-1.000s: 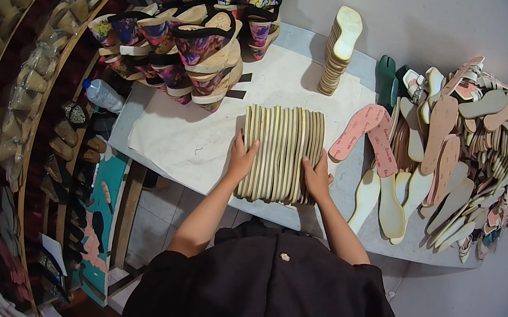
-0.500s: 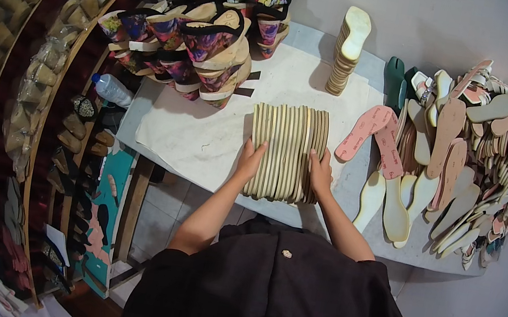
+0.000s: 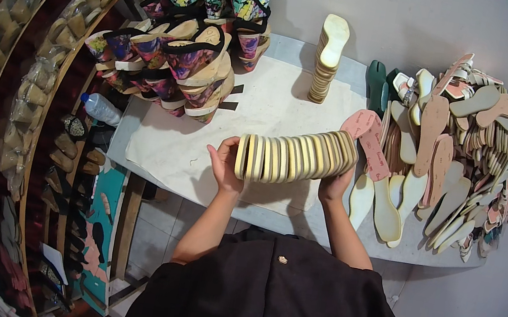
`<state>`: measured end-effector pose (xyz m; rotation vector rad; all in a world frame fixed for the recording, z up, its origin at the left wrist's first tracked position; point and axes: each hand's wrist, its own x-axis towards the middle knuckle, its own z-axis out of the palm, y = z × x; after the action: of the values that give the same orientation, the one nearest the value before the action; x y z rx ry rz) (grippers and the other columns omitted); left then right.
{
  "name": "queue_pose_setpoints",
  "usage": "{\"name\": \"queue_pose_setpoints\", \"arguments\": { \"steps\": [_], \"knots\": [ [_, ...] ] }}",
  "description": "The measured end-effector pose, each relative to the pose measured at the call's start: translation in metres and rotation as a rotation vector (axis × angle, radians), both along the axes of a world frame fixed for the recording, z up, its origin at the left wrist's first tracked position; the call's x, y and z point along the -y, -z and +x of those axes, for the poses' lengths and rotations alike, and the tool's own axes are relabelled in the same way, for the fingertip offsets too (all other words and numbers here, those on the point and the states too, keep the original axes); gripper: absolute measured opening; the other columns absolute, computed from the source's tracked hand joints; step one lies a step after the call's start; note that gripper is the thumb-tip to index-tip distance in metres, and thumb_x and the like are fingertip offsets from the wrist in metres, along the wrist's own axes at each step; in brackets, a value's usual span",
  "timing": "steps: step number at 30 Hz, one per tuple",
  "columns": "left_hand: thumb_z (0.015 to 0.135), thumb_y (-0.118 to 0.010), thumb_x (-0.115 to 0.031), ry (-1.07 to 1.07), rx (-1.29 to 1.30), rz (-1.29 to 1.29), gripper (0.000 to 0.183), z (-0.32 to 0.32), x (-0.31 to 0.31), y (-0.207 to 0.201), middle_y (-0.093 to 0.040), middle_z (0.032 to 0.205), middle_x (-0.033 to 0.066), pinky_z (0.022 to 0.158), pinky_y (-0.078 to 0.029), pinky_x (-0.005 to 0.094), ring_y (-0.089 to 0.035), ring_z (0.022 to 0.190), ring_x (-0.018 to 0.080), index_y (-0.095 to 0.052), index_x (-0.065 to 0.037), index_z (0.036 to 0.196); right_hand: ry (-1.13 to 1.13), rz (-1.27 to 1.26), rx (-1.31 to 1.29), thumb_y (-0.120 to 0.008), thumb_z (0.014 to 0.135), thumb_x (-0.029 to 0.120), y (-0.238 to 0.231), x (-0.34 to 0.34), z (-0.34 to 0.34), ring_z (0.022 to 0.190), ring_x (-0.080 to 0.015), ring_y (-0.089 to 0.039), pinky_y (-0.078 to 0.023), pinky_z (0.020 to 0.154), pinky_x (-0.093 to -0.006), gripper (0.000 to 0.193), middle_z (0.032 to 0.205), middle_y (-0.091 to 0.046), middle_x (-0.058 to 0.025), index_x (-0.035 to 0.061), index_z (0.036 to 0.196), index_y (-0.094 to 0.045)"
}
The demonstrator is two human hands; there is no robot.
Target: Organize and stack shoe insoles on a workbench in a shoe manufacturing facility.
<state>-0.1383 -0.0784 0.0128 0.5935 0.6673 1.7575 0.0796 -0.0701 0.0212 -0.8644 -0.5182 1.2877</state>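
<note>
And the right grip (image 3: 335,187) is partly out of sight, its fingertips tucked behind the row of shoe insoles (image 3: 294,157)! The left grip's (image 3: 227,169) fingertips are hard to make out too, and the row cuts across the pink insoles (image 3: 374,150), hiding part of them. Both grips are closed on the row, one at each end, and there it is, packed edge-up, bridging between them, curving up rightward over the white sheet (image 3: 185,147) on the worktop (image 3: 257,218).
</note>
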Motion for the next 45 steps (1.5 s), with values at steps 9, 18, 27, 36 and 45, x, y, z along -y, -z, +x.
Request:
{"name": "queue_pose_setpoints", "arguments": {
  "steps": [9,18,27,36,45],
  "knots": [
    [0.095,-0.033,-0.040,-0.145,-0.198,-0.199,0.047,0.011,0.000,0.100,-0.049,0.121,0.0052,0.097,-0.034,0.0323,-0.047,0.112,0.0160,-0.040,-0.007,0.127,-0.060,0.071,0.016,-0.026,0.095,0.033,0.050,0.001,-0.015,0.114,-0.0188,-0.047,-0.031,0.099,-0.0353,0.044,0.120,-0.054,-0.0060,0.0037,0.120,-0.049],
    [0.097,-0.025,-0.040,-0.097,-0.189,-0.235,0.049,0.009,0.009,0.096,-0.050,0.122,0.0097,0.095,-0.040,0.0345,-0.050,0.112,0.0203,-0.040,-0.004,0.127,-0.014,0.103,0.103,-0.026,0.096,0.040,0.048,0.013,-0.016,0.110,-0.0170,-0.047,-0.032,0.097,-0.0358,0.048,0.119,-0.053,-0.0060,0.0034,0.118,-0.049],
    [0.095,-0.012,-0.052,0.222,-0.546,-0.467,0.070,-0.015,0.000,0.075,-0.039,0.135,0.0177,0.104,-0.027,0.0316,-0.038,0.125,0.0263,-0.028,0.003,0.136,-0.256,-0.170,0.869,-0.038,0.091,0.045,0.005,-0.018,-0.021,0.114,-0.0354,-0.047,-0.033,0.098,-0.0382,0.064,0.120,-0.047,-0.0254,0.0015,0.135,-0.020],
    [0.081,-0.061,-0.039,-0.123,-1.399,-0.586,0.083,0.009,0.011,0.096,-0.027,0.132,0.0278,0.100,-0.026,0.0489,-0.022,0.125,0.0430,-0.018,0.006,0.136,-0.288,-0.141,1.255,-0.060,0.080,0.028,0.076,-0.018,-0.027,0.114,-0.0450,-0.041,-0.033,0.097,-0.0455,0.079,0.125,-0.039,-0.0296,-0.0016,0.137,-0.014],
    [0.045,-0.085,-0.051,0.034,-1.473,-0.625,0.139,0.023,0.015,0.043,-0.019,0.134,0.0312,0.103,-0.025,0.0488,-0.020,0.126,0.0433,0.001,0.006,0.138,-0.432,0.038,1.215,-0.083,0.055,0.016,0.062,-0.012,-0.015,0.124,-0.0395,-0.029,-0.025,0.105,-0.0410,0.125,0.132,-0.027,-0.0269,-0.0006,0.140,0.007]
  ]
}}
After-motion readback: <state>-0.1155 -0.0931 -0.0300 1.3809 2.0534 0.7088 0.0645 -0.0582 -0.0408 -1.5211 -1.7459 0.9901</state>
